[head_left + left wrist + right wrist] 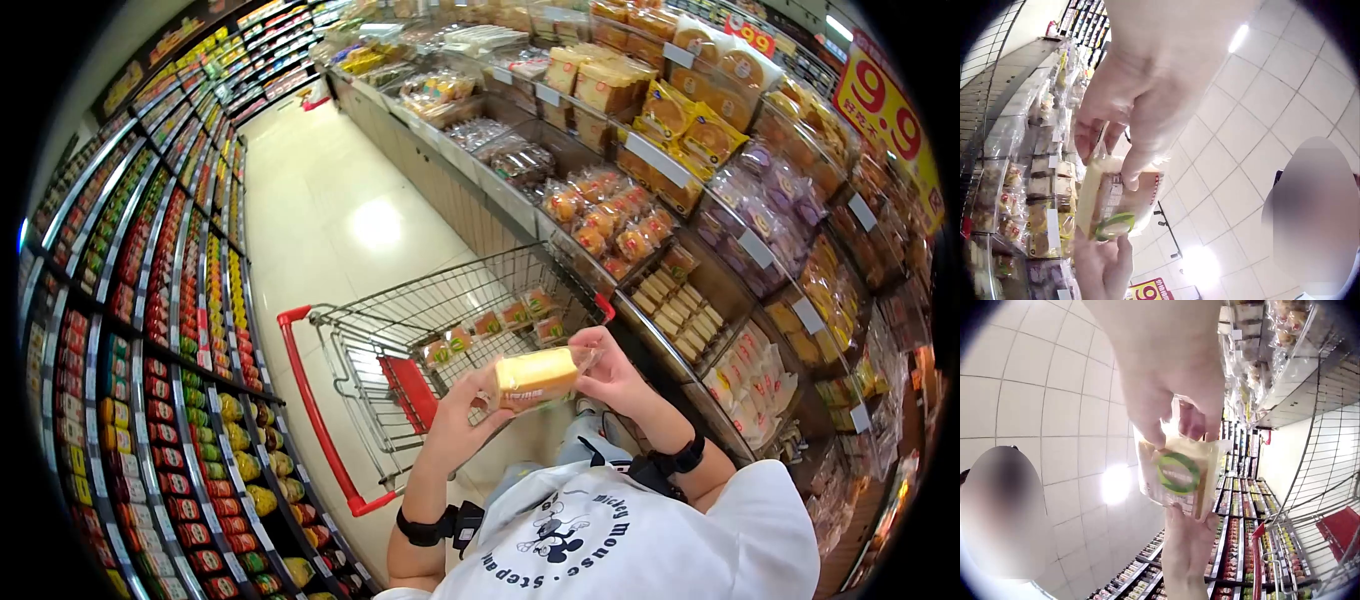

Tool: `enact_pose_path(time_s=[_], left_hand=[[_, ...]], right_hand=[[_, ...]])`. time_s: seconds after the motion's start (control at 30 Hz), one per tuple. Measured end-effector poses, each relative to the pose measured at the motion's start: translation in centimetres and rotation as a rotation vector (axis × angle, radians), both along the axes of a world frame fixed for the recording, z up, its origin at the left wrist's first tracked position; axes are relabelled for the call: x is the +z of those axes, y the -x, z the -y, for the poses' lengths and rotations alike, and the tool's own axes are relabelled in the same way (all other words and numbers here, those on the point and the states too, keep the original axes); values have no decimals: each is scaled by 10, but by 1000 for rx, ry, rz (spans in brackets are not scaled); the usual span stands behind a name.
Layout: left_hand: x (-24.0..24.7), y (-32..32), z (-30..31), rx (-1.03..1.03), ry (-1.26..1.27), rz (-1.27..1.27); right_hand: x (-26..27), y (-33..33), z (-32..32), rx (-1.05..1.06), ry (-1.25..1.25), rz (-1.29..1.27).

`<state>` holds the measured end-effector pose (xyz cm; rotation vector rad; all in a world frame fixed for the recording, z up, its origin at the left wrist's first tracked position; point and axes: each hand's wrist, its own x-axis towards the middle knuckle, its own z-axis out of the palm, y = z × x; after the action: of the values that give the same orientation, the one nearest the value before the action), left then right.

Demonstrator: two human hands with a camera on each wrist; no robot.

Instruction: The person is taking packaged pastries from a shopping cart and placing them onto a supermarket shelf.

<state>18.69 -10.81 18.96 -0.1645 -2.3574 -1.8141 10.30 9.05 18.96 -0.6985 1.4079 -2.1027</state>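
Between both hands, in front of the chest, is a wrapped yellow sponge cake (536, 376) in clear plastic. In the head view my left hand (463, 408) grips its left end, and my right hand (612, 376) pinches the wrapper at its right end. A green oval mark and pale print show on the package (1179, 473) in the right wrist view. In the left wrist view the thumb of my left hand (1141, 119) lies on the package's printed face.
A wire shopping cart (400, 320) with a red handle stands just ahead, holding several small packages (487, 323). Bins of wrapped bakery goods (610, 215) line the right side. Shelves of jars (170, 400) run along the left. The aisle floor (330, 190) stretches ahead between them.
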Motion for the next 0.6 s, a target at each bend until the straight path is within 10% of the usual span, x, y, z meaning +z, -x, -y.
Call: enact_pose_path(time_s=[0.27,0.6], left_hand=[[-38,61,-47,-78,3,-9],[-103,177,-161,-224,11,44]], right_hand=[[-7,23,-39,-315,-514,-673],[-111,104,-146,-847,-559,48]])
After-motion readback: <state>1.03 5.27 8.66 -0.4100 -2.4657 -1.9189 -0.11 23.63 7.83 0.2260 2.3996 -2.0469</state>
